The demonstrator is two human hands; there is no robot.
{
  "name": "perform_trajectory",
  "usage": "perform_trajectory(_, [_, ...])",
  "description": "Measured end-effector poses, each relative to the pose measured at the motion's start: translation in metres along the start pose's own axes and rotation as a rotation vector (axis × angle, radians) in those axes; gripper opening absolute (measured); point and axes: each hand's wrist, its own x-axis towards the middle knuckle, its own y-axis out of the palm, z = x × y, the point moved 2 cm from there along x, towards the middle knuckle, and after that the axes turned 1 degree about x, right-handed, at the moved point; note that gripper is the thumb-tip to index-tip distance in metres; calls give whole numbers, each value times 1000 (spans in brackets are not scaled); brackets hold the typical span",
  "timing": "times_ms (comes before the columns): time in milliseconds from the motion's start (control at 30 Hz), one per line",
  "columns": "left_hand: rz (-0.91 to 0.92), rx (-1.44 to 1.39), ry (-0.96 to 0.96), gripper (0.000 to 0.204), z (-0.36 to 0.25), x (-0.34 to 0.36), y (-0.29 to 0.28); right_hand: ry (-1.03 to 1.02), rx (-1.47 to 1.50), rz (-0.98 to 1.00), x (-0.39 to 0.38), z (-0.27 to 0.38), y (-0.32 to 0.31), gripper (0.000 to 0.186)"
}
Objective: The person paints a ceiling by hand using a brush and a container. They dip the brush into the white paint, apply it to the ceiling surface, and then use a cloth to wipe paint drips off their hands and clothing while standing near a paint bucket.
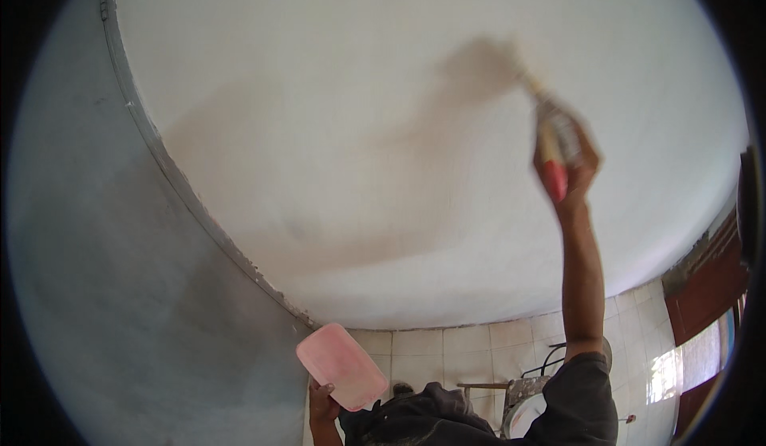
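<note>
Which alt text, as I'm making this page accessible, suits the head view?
A person's right hand holds a red-ended brush up toward a white wall, while the left hand grips a pink rectangular tray. A blue-grey wall stands at left, with pale floor tiles below.

blue-grey wall [104, 246], left | chipped grey corner strip [180, 184] bordering it | pale tiled floor [465, 342] below | bright glare [665, 377] on tiles, right | reddish-brown panel [708, 298], far right, I can't tell what
</note>
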Motion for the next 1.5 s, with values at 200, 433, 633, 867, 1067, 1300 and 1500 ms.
perform_trajectory(200, [20,-46,-8,83,9,0,5,-227,-414,145,-78,-35,25,47])
perform_trajectory(433, [67,75,-83,80,7,12,6,-135,-108,888,-235,-18,46,31])
perform_trajectory(633, [52,122,-24,77,-2,10,9,278,80,282,-52,-44,-26,34])
perform_trajectory(867, [88,-82,-190,77,30,19,-3,-63,-287,79,-73,-76,-15,46])
perform_trajectory(1067, [66,-53,-199,74,46,23,-9,152,-230,1160,-303,-40,37,39])
perform_trajectory(1300, [94,31,-120,71,2,13,27,127,-8,302,-77,-88,-48,38])
perform_trajectory(1500, [135,-88,-157,74,33,8,9,-176,-297,-87,-34,-97,-65,51])
